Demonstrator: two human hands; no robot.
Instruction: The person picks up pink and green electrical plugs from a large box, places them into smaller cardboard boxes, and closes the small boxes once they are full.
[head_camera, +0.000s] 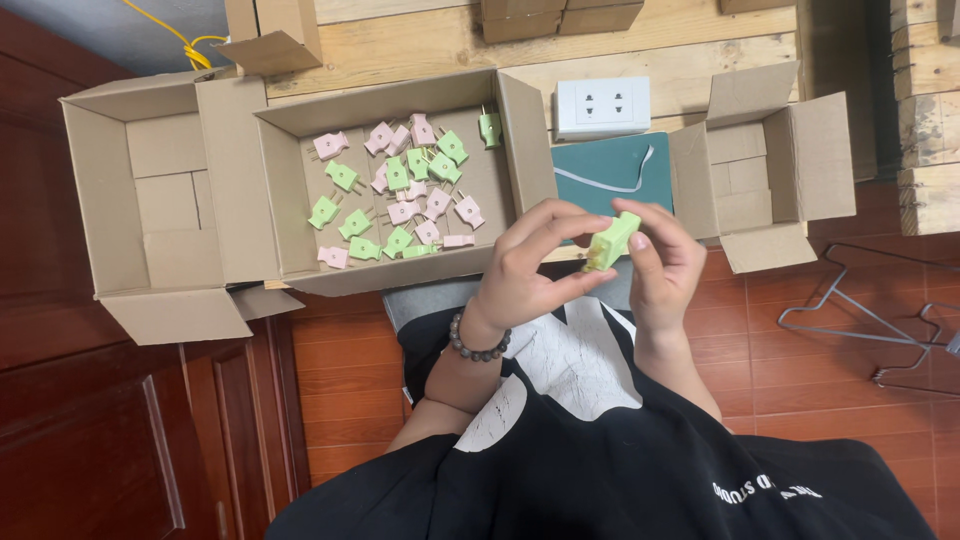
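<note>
Here, pale green plug (612, 241)

Red-brown tiled floor (800, 380), dark wooden cabinet (110, 430) at one side, pale plank pallet (440, 45) beyond.

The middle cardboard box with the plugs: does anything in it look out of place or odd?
One green plug leans against the right wall of the middle box, apart from the loose pink and green plugs on its bottom. Nothing looks spilled or damaged.

Three open brown cardboard boxes (170, 190) sit ahead.
</note>
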